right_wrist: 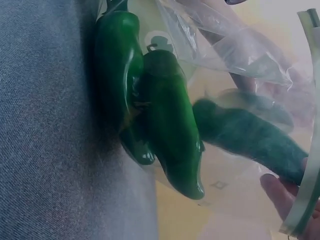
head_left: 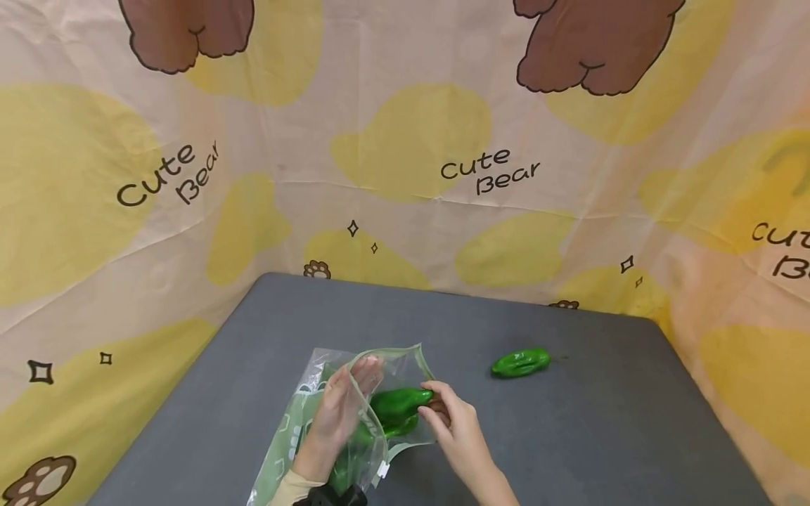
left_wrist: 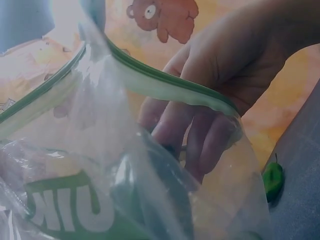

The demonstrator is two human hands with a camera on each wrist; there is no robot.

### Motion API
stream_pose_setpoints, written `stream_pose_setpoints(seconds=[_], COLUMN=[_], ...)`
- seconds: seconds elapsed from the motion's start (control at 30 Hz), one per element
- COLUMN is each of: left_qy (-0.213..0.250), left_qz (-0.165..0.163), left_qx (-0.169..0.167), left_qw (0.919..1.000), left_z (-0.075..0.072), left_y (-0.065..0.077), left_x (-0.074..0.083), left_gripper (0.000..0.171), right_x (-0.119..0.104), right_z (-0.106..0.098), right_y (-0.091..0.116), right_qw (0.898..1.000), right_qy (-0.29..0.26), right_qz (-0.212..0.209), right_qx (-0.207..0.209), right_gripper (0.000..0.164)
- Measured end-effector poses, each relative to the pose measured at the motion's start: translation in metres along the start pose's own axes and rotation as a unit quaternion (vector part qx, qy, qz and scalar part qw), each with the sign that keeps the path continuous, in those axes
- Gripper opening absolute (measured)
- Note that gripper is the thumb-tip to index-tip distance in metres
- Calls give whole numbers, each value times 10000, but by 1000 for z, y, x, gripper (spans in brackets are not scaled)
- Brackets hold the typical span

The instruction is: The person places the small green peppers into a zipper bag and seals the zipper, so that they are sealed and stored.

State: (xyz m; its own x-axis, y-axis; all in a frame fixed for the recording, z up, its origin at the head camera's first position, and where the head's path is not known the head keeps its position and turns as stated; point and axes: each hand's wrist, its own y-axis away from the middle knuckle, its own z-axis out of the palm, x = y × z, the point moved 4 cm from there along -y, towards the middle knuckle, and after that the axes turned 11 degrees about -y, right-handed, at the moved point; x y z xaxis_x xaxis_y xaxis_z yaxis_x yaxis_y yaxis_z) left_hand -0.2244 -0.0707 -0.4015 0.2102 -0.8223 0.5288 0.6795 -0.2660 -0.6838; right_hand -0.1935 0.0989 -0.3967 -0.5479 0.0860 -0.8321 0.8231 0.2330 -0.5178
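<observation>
A clear zip bag [head_left: 287, 429] with green print lies near the front of the table, its mouth spread toward the right. Inside it, two green peppers [right_wrist: 167, 120] rest side by side in the right wrist view. Another green pepper [right_wrist: 245, 132] is within the mouth, and my right hand [head_left: 458, 425] pinches its end with thumb and fingers. My left hand [head_left: 335, 414] lies against the bag by the mouth, fingers straight; the film makes it hard to tell which are inside. A loose green pepper [head_left: 521, 363] lies farther back, apart from both hands.
The grey table [head_left: 601, 422] runs back to a patterned cloth [head_left: 405, 161] that rises behind it and along both sides. A white zip slider [head_left: 382, 469] sits at the near edge of the bag's mouth.
</observation>
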Motion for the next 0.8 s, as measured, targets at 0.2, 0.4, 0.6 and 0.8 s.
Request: stream_pose_setpoints(seconds=[0.2,0.4,0.6,0.8], left_qy=[15,8,72,209], left_qz=[-21,-2,75,324], left_qx=[-24,-51,-6,-107], left_qw=[10000,10000,9999,9992], left_z=[-1,-1,-3,-5], left_y=[-2,-1,0,0], left_x=[-1,-2,-3,-3], left_gripper=[39,39,38,38], right_x=[1,-16,10,-4], right_z=[0,2,4,1], right_y=[0,-5,0,-2], right_qw=[9995,9999,9995,9981], right_qy=[284,-72,-240,-381], right_qz=[-109,119,-200,-477], right_qx=[-98,-64,-79,86], right_gripper=[30,27,29,34])
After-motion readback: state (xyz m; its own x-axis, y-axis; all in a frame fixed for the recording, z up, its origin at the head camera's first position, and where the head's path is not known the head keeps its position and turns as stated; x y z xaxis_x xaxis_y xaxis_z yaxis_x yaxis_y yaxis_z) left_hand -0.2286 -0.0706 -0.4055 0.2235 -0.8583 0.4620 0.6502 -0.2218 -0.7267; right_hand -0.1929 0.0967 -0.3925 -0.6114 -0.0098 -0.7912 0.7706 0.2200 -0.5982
